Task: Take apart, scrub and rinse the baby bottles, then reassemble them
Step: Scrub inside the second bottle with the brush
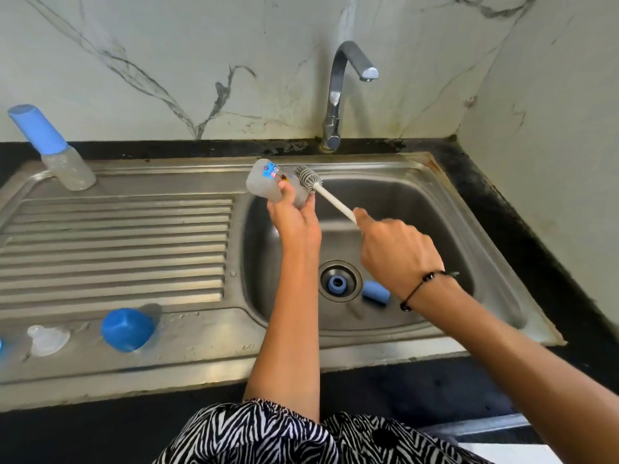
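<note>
My left hand (294, 219) grips a clear baby bottle body (264, 184) with a colourful sticker, held on its side over the sink's left rim. My right hand (398, 251) grips the white handle of a bottle brush (310, 178), whose grey bristle head sits at the bottle's mouth. A blue screw ring (336, 284) lies on the drain and a blue cap (375, 293) lies beside it in the basin. On the draining board's front are a blue cap (127, 329) and a clear teat (47, 339). A second bottle with a blue cap (53, 149) stands at the back left.
The steel sink (435, 202) has a ribbed draining board (114, 249) on its left. A chrome tap (345, 92) stands behind the basin with no water running. A marble wall closes the back and right. A black counter edge runs along the front.
</note>
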`<state>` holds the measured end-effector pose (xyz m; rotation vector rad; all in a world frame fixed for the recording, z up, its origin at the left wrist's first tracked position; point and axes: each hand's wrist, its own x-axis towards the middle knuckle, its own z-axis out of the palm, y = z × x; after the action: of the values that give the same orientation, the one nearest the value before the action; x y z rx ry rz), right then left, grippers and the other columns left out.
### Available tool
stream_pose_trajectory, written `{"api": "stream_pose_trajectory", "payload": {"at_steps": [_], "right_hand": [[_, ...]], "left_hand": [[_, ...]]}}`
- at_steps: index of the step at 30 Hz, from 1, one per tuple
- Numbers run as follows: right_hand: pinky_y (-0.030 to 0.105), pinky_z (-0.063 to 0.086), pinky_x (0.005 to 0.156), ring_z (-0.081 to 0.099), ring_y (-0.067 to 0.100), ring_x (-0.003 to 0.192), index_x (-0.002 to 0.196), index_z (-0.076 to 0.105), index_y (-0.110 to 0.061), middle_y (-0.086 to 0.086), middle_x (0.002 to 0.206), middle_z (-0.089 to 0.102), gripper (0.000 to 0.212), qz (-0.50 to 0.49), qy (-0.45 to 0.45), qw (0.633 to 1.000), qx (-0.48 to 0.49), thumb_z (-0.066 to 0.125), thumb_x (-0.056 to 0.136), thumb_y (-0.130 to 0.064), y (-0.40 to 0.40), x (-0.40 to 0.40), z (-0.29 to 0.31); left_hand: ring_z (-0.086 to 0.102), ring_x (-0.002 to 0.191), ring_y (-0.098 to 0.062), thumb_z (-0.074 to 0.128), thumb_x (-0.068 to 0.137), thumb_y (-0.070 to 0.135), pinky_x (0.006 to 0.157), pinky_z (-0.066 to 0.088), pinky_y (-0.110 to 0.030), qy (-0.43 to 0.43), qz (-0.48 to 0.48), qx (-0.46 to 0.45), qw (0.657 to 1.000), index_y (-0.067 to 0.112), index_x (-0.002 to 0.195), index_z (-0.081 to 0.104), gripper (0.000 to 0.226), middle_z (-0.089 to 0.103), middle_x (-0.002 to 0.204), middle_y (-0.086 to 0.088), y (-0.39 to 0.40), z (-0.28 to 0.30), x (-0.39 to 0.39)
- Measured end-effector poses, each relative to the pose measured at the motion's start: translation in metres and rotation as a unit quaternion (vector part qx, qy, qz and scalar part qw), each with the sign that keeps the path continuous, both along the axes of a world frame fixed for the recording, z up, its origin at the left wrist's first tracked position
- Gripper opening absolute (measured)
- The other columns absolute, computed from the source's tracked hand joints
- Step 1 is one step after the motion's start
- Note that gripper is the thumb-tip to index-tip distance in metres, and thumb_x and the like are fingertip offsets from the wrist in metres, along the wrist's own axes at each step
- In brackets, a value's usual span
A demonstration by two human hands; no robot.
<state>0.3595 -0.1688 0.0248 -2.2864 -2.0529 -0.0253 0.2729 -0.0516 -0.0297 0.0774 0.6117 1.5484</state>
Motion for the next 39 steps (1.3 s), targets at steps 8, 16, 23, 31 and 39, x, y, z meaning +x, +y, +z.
{"api": "stream_pose_trajectory", "payload": {"at_steps": [8,16,23,31,39], "right_hand": [[0.035,0.032,0.059,0.059,0.036,0.081,0.145,0.023,-0.025,0.009,0.1,0.059,0.053,0.026,-0.004,0.999,0.019,0.038,0.094,-0.016,-0.022,-0.004,0.0],[0.036,0.035,0.06,0.06,0.037,0.084,0.141,0.029,-0.019,0.011,0.098,0.06,0.05,0.005,-0.017,1.0,-0.003,0.038,0.092,-0.014,-0.029,0.0,-0.005],[0.034,0.035,0.059,0.049,0.033,0.07,0.127,0.044,-0.022,0.012,0.093,0.063,0.03,-0.022,0.027,0.999,0.022,0.032,0.099,-0.025,-0.01,0.023,0.0],[0.034,0.033,0.054,0.04,0.028,0.059,0.121,0.037,-0.021,0.001,0.07,0.05,0.024,0.0,0.014,1.0,-0.008,0.025,0.102,-0.03,-0.034,0.026,-0.013],[0.032,0.028,0.047,0.042,0.028,0.055,0.107,0.042,-0.013,0.003,0.066,0.046,0.013,-0.03,-0.002,0.999,0.019,0.035,0.096,-0.012,-0.01,0.03,-0.012]], "left_hand": [[0.055,0.11,-0.014,0.062,0.09,0.026,0.098,0.045,-0.032,0.041,0.001,-0.049,0.998,0.007,0.138,0.036,0.058,0.053,0.131,-0.01,-0.003,-0.004,-0.003],[0.056,0.089,-0.018,0.044,0.098,0.009,0.078,0.048,-0.034,0.003,-0.023,-0.016,1.0,0.006,0.129,0.048,0.031,0.058,0.097,-0.009,-0.002,-0.006,0.003],[0.054,0.089,-0.026,0.04,0.098,0.009,0.083,0.042,-0.041,-0.069,-0.056,0.018,0.996,0.013,0.104,0.054,0.016,0.058,0.097,-0.011,-0.003,0.0,0.0],[0.057,0.106,-0.018,0.06,0.092,0.021,0.081,0.051,-0.027,0.037,-0.042,-0.047,0.997,0.01,0.133,0.045,0.045,0.059,0.124,-0.009,-0.011,-0.009,0.0],[0.057,0.093,-0.015,0.05,0.096,0.014,0.097,0.045,-0.037,0.016,-0.088,0.029,0.996,0.006,0.138,0.042,0.043,0.059,0.1,-0.005,-0.007,-0.005,0.018]]}}
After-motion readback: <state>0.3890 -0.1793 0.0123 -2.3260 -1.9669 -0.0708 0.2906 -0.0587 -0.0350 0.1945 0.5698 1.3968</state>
